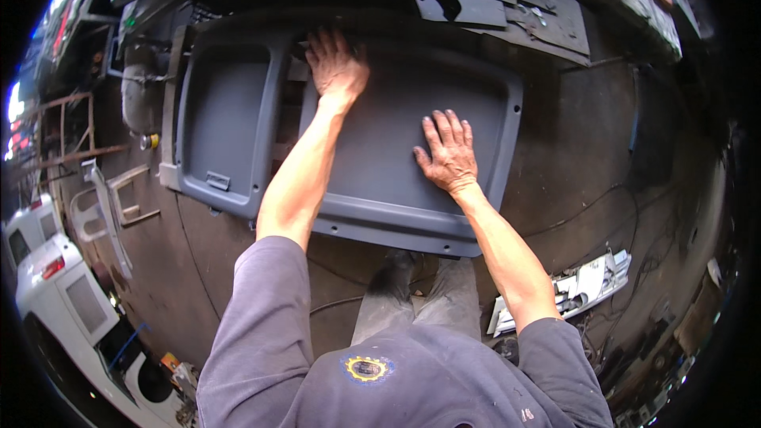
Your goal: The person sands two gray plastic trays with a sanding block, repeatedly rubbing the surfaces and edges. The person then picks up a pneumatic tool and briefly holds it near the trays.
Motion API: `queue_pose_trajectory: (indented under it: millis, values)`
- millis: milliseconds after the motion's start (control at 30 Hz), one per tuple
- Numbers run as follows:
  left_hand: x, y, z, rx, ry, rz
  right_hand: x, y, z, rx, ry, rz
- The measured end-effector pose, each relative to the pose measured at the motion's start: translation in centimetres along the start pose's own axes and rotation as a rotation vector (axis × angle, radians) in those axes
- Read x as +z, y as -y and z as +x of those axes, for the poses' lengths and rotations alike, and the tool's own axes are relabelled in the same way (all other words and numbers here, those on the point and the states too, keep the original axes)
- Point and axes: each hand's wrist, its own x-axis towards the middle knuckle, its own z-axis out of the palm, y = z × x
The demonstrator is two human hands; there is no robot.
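In front of me lies a large dark grey moulded panel (388, 147) with a wide shallow recess and bolt holes along its rim. To its left is a narrower grey recessed section (226, 107), with a dark gap between the two; I cannot tell whether they are one piece. My left hand (337, 70) rests with spread fingers at the far left corner of the wide panel, by the top of the gap. Flat on the right part of the recess lies my right hand (449, 152), fingers extended and dark with grime. Neither hand grips anything.
Flat grey metal sheets (547, 20) lie beyond the panel at the far right. A white part (594, 281) sits on the floor near right, with cables around. At left are a rounded tank (143, 89), metal frames (131, 198) and a white vehicle (79, 301).
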Motion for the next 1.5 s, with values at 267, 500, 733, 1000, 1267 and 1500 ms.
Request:
queue_pose_trajectory:
  millis: [267, 500, 733, 1000, 1267, 1500]
  values:
    - [-2.2, -9.6, 0.7, 0.502, 0.513, -0.424, -0.1, -1.1, -1.3, 0.069, -0.001, 0.012]
    - [-1.8, -7.1, 1.7, 0.556, 0.539, -0.143, 0.1, -0.5, -0.5, 0.052, 0.006, 0.043]
    - [1.1, -20.1, -2.3, 0.591, 0.194, -0.372, 1.0, -0.8, -0.8, 0.06, 0.063, 0.03]
    - [-2.6, -28.3, -6.2, 0.643, 0.478, -0.153, 2.2, -0.5, -1.0, 0.003, -0.175, 0.039]
    - [-1.0, -26.7, -1.8, 0.581, 0.374, -0.355, 1.4, -0.1, -0.6, 0.119, -0.104, 0.262]
    - [-1.1, -25.2, 0.4, 0.799, 0.517, -0.284, 0.8, -0.2, -0.4, 0.124, 0.027, 0.224]
